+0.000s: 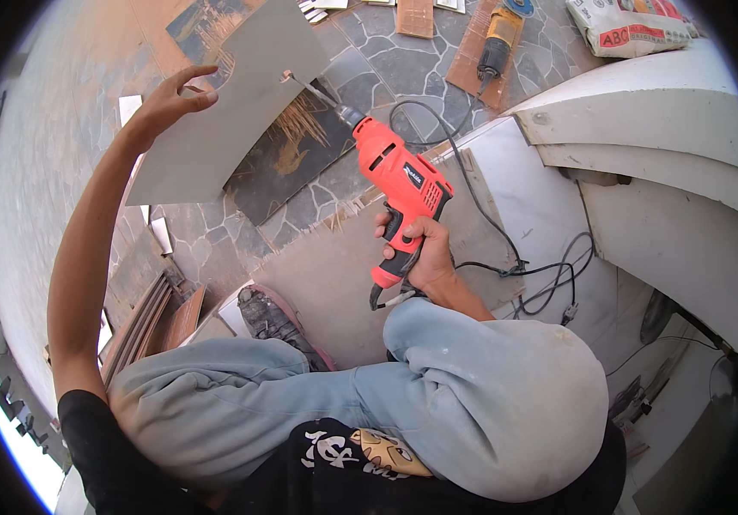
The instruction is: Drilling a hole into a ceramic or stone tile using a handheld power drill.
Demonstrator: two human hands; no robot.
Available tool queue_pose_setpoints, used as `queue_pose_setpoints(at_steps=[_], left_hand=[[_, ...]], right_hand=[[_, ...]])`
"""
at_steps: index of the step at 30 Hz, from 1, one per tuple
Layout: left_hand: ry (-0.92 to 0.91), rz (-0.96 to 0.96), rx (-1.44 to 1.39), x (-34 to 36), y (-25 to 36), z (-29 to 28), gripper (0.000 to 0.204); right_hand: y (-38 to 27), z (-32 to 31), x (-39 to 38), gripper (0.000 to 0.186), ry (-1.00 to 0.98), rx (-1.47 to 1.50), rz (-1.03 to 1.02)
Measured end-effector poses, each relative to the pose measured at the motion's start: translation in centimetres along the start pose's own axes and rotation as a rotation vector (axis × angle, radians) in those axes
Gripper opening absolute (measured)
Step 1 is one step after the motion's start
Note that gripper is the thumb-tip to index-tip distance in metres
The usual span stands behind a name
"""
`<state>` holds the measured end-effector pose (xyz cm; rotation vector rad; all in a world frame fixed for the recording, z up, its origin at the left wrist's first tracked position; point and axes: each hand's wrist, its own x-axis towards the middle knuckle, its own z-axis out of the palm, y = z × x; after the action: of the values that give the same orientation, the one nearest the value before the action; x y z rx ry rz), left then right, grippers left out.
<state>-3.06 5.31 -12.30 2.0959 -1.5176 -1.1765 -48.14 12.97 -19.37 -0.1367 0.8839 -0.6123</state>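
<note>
My right hand is wrapped round the grip of a red corded power drill. The drill points up and to the left, and its long thin bit ends in a small tip over a large grey tile. At the tile's far left part, beside a curved notch, my left hand hovers with thumb and forefinger apart and nothing visible between them. Whether it touches the tile I cannot tell. Under the tile's right edge lies a dark, scuffed board.
A yellow and black angle grinder lies on a brown plank at the far right, near a printed bag. The black cord loops right of the drill. White curved steps rise at right; brown strips lean at left.
</note>
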Motion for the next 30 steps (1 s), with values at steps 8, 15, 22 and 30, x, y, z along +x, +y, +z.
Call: queue_pose_setpoints(at_steps=[8,15,22,30], left_hand=[[0.124,-0.021,0.13,7.3,5.5,2.0,0.055],[0.367,-0.075,0.058,4.8,5.5,-2.3,0.042],[0.69,0.024,-0.299,-1.0,6.2,-9.6,0.046],[0.858,0.284,-0.925,-0.9,3.3,-4.9,0.031]], right_hand=[[1.8,-2.5,-1.5,0.051,0.001,0.049,0.142],[2.0,-4.3,-1.9,0.048,-0.003,0.123,0.172],[2.4,-4.3,-1.3,0.054,-0.012,0.084,0.161],[2.7,-4.1,-1.3,0.048,-0.031,0.06,0.149]])
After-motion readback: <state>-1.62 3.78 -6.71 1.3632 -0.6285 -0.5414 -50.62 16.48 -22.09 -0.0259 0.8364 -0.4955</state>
